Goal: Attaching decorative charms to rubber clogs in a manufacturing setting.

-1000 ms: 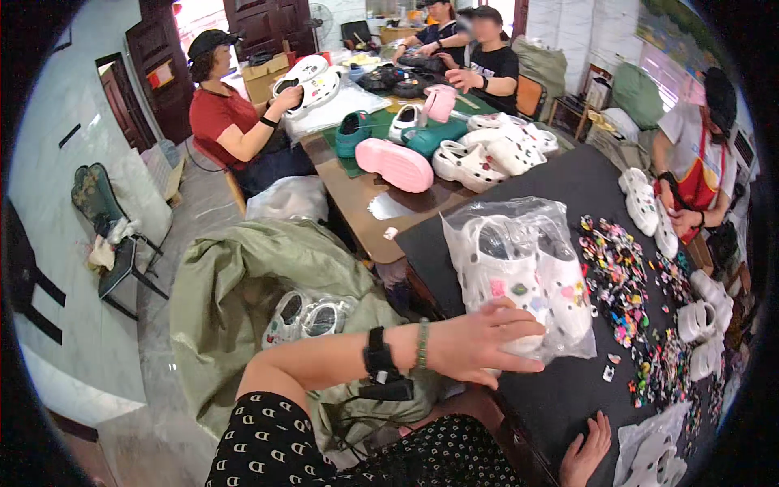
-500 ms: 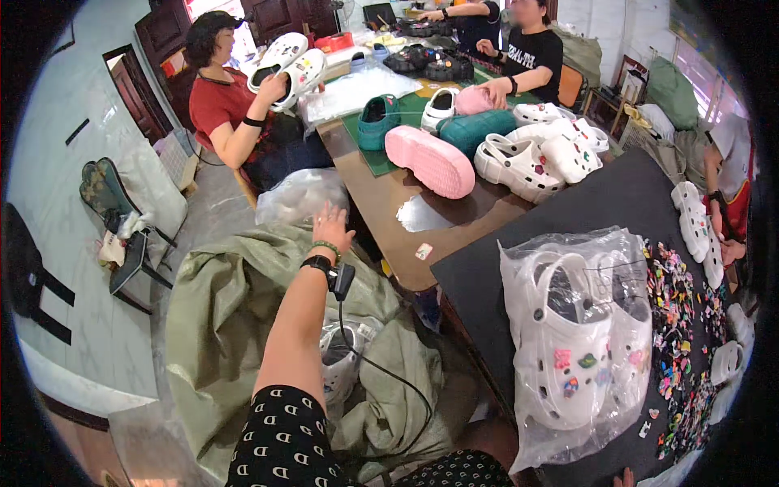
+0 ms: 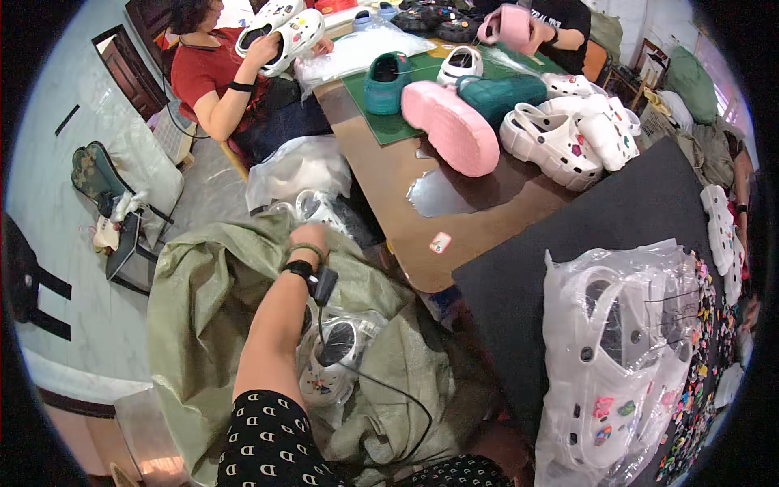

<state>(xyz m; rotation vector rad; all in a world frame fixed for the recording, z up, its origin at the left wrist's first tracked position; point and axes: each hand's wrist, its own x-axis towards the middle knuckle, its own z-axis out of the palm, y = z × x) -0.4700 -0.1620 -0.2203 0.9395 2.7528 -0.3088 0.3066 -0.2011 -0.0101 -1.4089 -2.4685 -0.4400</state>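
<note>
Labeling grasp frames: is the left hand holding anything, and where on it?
Cannot tell. The left hand reaches into the green sack by bagged white clogs; its fingers are hidden.

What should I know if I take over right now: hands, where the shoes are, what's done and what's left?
Left hand: reaching into the green sack, just over bagged clogs; grip hidden, cannot tell if it is shut.
Right hand: out of view.
Done: one bagged pair of white clogs lies on the black mat.
Left: another bagged pair sits in the sack beside the forearm.
</note>
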